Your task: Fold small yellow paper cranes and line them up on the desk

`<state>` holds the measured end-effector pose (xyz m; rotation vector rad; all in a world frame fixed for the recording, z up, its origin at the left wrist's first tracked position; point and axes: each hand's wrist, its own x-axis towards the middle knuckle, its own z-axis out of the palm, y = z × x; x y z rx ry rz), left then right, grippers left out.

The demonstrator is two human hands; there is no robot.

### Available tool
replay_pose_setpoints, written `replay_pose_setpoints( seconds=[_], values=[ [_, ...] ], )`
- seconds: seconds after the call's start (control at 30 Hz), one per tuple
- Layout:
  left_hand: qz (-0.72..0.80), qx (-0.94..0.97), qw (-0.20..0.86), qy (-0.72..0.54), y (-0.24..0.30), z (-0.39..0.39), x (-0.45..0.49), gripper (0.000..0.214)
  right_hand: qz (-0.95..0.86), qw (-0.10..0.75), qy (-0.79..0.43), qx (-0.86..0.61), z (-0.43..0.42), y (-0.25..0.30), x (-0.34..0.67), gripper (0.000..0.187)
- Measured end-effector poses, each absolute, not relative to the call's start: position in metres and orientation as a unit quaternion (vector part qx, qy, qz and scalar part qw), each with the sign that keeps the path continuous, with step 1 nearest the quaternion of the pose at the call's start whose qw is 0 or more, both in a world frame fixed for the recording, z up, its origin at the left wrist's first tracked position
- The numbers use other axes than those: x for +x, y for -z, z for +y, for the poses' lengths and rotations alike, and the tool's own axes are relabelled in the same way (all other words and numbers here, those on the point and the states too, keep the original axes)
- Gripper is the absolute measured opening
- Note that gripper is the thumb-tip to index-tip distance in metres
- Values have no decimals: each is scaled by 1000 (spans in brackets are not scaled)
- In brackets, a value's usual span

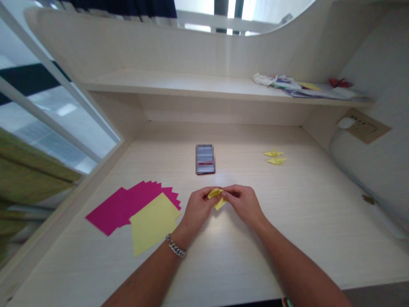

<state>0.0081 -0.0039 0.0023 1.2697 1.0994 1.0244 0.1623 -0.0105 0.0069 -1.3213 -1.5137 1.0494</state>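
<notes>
Between my two hands is a small folded piece of yellow paper (220, 204), held just above the desk. My left hand (198, 208), with a chain bracelet (175, 246) on its wrist, pinches the paper from the left. My right hand (245, 202) grips it from the right, thumb and fingers closed at its top. Fingers hide part of the folds. To the left of my hands lie a yellow paper sheet (153, 224) and a fanned stack of magenta sheets (140, 200). Two yellow folded paper cranes (276, 161) rest at the right.
A phone (205, 159) lies on the desk (303, 204) beyond my hands. Papers (306, 89) and a red folded piece (340, 82) sit on the shelf (179, 85). A white plug is in the wall socket (364, 125), its cable (343, 166) running down the right side.
</notes>
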Motion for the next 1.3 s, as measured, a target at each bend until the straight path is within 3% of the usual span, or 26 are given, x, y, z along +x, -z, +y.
replay_pose_setpoints(
  seconds=[0.33, 0.7, 1.3],
  values=[
    [475, 593, 526, -381, -2, -6, 4, 23, -675, 403, -335, -520, -11, -9, 164, 17],
    [476, 601, 534, -357, 0, -6, 4, 28, -663, 375, -393, -515, -5, -6, 169, 16],
    [506, 614, 522, -308, -16, -8, 7, 16, -618, 414, -397, -537, -6, -7, 166, 17]
  ],
)
